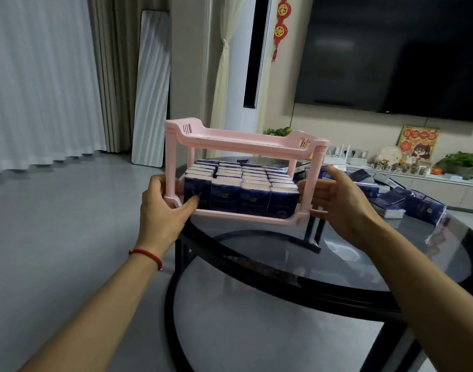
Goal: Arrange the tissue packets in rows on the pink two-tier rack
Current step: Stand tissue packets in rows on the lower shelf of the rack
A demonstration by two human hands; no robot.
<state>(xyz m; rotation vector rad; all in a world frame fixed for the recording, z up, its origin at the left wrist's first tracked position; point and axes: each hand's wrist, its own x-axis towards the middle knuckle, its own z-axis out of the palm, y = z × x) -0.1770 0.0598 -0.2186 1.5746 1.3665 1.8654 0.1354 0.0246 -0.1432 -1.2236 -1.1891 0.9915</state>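
Both hands (165,208) (337,202) grip pink rack (246,140); tissue packets (240,186) fill lower tier.

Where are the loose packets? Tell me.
Head view: the loose packets lie on the glass table, right of the rack, beyond the right hand.

Print on the blue tissue packets (226,196) is too blurred to read.
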